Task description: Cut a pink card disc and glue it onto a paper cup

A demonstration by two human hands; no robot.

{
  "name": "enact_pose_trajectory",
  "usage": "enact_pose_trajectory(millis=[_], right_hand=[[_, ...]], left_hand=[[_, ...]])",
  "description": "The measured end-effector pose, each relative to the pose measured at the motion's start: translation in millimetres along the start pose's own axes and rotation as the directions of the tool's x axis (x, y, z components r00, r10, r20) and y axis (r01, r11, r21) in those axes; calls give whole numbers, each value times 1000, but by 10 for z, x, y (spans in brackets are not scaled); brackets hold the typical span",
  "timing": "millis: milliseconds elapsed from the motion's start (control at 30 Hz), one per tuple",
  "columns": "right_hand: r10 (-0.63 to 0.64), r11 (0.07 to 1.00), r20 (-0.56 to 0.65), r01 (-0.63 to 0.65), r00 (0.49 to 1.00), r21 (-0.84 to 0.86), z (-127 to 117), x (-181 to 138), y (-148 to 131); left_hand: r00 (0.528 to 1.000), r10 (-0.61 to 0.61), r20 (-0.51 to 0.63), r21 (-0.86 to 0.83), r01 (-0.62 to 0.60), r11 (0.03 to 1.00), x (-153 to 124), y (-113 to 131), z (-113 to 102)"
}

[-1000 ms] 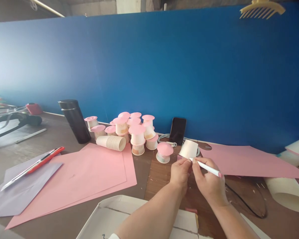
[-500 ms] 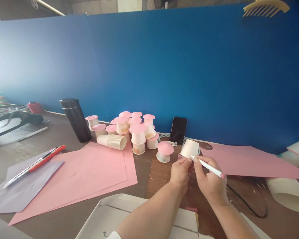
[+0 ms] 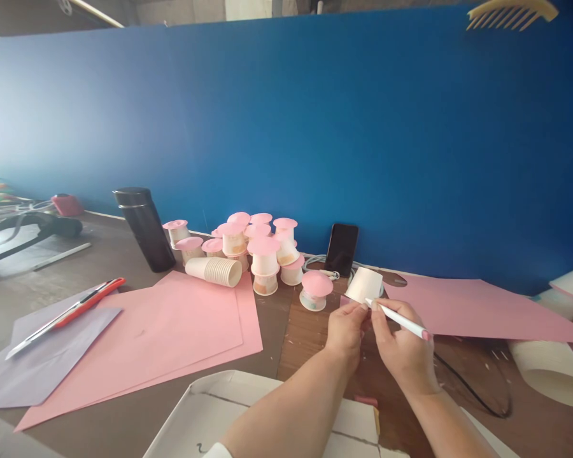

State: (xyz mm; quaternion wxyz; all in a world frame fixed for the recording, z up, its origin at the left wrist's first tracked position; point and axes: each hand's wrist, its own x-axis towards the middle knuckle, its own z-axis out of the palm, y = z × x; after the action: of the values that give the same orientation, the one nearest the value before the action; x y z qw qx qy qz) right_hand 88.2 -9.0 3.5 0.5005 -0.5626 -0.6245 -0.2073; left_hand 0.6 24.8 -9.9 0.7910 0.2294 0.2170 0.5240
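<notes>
My left hand pinches the near rim of a white paper cup, which is tilted bottom-up. A white marker pen with a pink end is gripped in my right hand; its tip meets the cup close to the rim. Just left of the cup, a small cup topped with a pink paper disc stands on the table. Farther left are several more pink-topped cups, some stacked. A nested stack of paper cups lies on its side before them.
Pink paper sheets lie at the left under a red utility knife and purple paper. A black flask and a phone stand near the blue partition. Another pink sheet is at the right; white cardboard lies in front.
</notes>
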Motion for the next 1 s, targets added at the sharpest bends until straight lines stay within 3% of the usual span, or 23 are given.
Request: enact_pose_trajectory(millis=[467, 833, 1000], right_hand=[[28, 999, 40, -27, 999, -32, -9, 16, 0], [44, 999, 72, -44, 996, -5, -38, 56, -32], [76, 997, -33, -77, 997, -8, -41, 33, -18]], left_hand=[[999, 13, -30, -35, -14, 999, -21, 21, 25], [999, 46, 13, -51, -45, 998, -36, 23, 28], [998, -10, -56, -138, 3, 990, -40, 37, 20]])
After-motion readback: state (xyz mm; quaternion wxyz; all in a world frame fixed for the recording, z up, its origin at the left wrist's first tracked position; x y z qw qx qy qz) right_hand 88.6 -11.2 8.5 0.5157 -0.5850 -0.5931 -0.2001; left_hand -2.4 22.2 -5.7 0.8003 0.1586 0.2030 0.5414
